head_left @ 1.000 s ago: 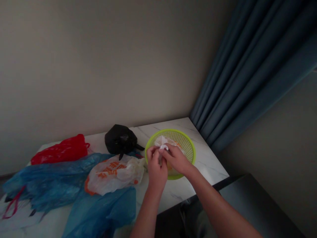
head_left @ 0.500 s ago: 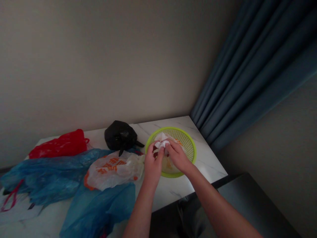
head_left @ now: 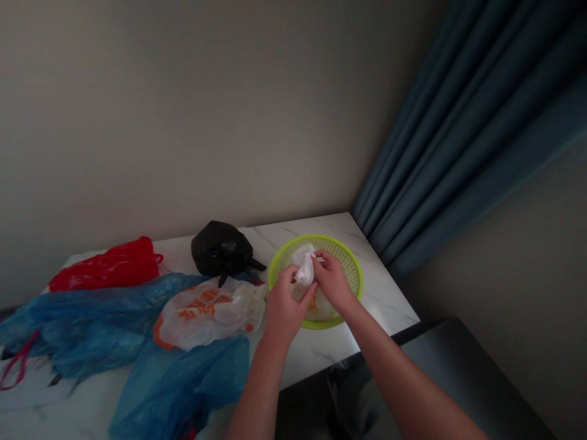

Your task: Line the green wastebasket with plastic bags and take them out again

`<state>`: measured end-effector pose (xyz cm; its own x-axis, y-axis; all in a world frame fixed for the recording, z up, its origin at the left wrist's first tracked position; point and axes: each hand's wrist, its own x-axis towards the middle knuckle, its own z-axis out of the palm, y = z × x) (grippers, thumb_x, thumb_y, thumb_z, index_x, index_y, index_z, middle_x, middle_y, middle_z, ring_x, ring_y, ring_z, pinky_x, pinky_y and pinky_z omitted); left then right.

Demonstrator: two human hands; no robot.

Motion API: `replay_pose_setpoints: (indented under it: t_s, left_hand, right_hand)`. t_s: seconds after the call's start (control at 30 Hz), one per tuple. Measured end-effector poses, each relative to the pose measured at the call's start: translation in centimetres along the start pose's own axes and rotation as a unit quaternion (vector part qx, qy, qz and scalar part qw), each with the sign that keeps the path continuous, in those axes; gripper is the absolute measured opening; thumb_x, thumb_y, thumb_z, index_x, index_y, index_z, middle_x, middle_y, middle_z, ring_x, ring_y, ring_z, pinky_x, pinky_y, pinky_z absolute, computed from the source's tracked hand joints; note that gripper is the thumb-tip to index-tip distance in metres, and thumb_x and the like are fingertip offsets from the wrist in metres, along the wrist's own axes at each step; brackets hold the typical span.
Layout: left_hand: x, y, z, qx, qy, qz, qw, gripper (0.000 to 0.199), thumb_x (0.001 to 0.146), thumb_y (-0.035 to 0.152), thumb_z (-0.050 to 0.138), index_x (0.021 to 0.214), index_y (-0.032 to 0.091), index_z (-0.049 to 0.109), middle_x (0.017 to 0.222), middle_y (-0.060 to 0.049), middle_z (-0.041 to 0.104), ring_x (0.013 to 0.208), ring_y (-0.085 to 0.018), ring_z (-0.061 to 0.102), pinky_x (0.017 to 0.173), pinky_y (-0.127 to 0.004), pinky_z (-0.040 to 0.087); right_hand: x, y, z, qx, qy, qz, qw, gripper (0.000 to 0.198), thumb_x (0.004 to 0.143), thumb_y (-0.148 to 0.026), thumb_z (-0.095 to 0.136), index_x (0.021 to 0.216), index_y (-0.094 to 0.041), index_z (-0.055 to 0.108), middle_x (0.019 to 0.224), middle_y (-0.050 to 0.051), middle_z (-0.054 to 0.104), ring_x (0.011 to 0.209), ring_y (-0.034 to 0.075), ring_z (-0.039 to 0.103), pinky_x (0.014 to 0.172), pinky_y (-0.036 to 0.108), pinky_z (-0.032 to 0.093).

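Over a lime-green plastic basket (head_left: 359, 284), my two hands hold a crumpled white plastic bag (head_left: 305, 269) between them. My left hand (head_left: 285, 302) curls its thumb and fingers around the bag's lower left side. My right hand (head_left: 332, 281) pinches its right side with the fingertips. Inside the basket, below the hands, lies translucent whitish plastic with some orange on it, partly hidden. Left of the basket is a white bag with orange print (head_left: 211, 313), and behind that a knotted black plastic bag (head_left: 221, 249).
On the white marbled table (head_left: 316, 353) also lie a red bag (head_left: 107, 266), a large blue plastic bag (head_left: 96, 327) and another blue bag (head_left: 183, 382). A white bag with pink handles (head_left: 34, 382) sits at far left. Blue curtain (head_left: 458, 134) hangs at right; a dark chair (head_left: 463, 360) stands below.
My hands have spread slightly apart and turned, with my left hand lower. The white plastic bag between them now shows more of itself, bunched into a longer shape.
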<state>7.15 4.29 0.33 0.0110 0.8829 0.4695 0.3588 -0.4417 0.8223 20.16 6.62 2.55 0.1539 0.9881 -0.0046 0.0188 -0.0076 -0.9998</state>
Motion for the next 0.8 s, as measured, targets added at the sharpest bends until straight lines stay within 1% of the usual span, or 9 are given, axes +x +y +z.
replay_pose_setpoints:
  t_s: [0.07,0.17,0.23,0.3,0.4,0.47,0.53,0.63,0.8]
  left_hand:
    - [0.1,-0.1,0.0,0.003,-0.017,0.034,0.999,0.041,0.084,0.029,0.072,0.123,0.025,0.061,0.115,-0.009,0.068,0.104,-0.024,0.066,0.091,-0.040,0.052]
    - [0.3,-0.1,-0.1,-0.004,-0.039,0.054,0.998,0.029,0.088,0.026,0.066,0.116,0.028,0.067,0.110,-0.007,0.070,0.105,-0.023,0.066,0.096,-0.041,0.051]
    - [0.5,-0.1,-0.2,0.002,-0.022,0.045,0.999,0.025,0.089,0.024,0.065,0.113,0.027,0.068,0.107,-0.007,0.071,0.102,-0.023,0.067,0.094,-0.040,0.051]
    - [0.5,-0.2,-0.4,0.017,0.006,0.033,0.999,0.024,0.089,0.023,0.064,0.113,0.025,0.068,0.107,-0.007,0.072,0.101,-0.023,0.067,0.092,-0.040,0.052]
    - [0.6,-0.2,-0.5,0.038,0.036,0.016,0.998,0.019,0.091,0.025,0.062,0.109,0.022,0.069,0.106,-0.009,0.072,0.100,-0.024,0.068,0.091,-0.040,0.052]
    - [0.7,-0.3,-0.6,0.054,0.037,0.006,0.998,0.019,0.092,0.027,0.059,0.107,0.021,0.069,0.105,-0.009,0.073,0.099,-0.024,0.068,0.091,-0.040,0.051]
    - [0.8,-0.3,-0.7,0.072,0.027,0.000,0.997,0.020,0.094,0.027,0.055,0.107,0.020,0.069,0.105,-0.010,0.073,0.099,-0.024,0.068,0.091,-0.040,0.051]
    - [1.0,-0.3,-0.8,0.078,0.001,-0.007,0.997,0.022,0.095,0.023,0.051,0.106,0.020,0.070,0.105,-0.010,0.073,0.099,-0.023,0.067,0.091,-0.038,0.050]
    - [1.1,-0.2,-1.1,0.006,-0.047,-0.059,0.997,0.021,0.089,0.020,0.054,0.094,0.021,0.074,0.093,-0.006,0.075,0.085,-0.021,0.067,0.080,-0.032,0.049]
  right_hand:
    - [0.0,0.0,-0.2,-0.018,-0.003,-0.005,1.000,0.027,0.086,-0.048,0.058,0.087,-0.021,0.055,0.061,-0.004,0.059,0.048,0.012,0.047,0.047,0.024,0.033]
    - [-0.3,-0.2,-0.4,-0.044,-0.005,-0.021,0.999,0.022,0.089,-0.044,0.055,0.089,-0.022,0.055,0.061,-0.004,0.057,0.050,0.013,0.050,0.050,0.024,0.037]
    - [-0.6,-0.6,-0.6,-0.044,-0.026,-0.028,0.998,0.017,0.092,-0.039,0.049,0.095,-0.023,0.053,0.063,-0.005,0.057,0.054,0.014,0.054,0.055,0.025,0.042]
    - [-1.0,-0.9,-0.9,-0.068,-0.079,-0.050,0.993,0.016,0.091,-0.031,0.048,0.105,-0.023,0.050,0.069,-0.004,0.060,0.063,0.015,0.059,0.064,0.028,0.048]
    - [-1.6,-1.0,-1.3,-0.187,-0.138,-0.117,0.965,0.040,0.084,-0.019,0.056,0.122,-0.024,0.045,0.086,0.000,0.065,0.079,0.019,0.062,0.078,0.033,0.049]
    - [-1.6,-1.0,-1.5,-0.267,-0.134,-0.159,0.941,0.054,0.079,-0.011,0.057,0.130,-0.024,0.043,0.097,0.004,0.066,0.090,0.021,0.062,0.085,0.036,0.048]
    - [-1.5,-1.0,-1.5,-0.312,-0.116,-0.196,0.922,0.060,0.076,-0.004,0.053,0.132,-0.025,0.044,0.105,0.006,0.066,0.100,0.023,0.060,0.091,0.039,0.047]
    - [-1.3,-1.2,-1.4,-0.346,-0.082,-0.251,0.900,0.052,0.076,0.000,0.050,0.121,-0.025,0.054,0.110,0.007,0.065,0.107,0.024,0.056,0.098,0.042,0.044]
    - [-1.1,-1.7,-1.6,-0.348,-0.046,-0.311,0.883,0.022,0.084,-0.003,0.051,0.087,-0.024,0.059,0.099,0.005,0.065,0.101,0.023,0.057,0.095,0.041,0.045]
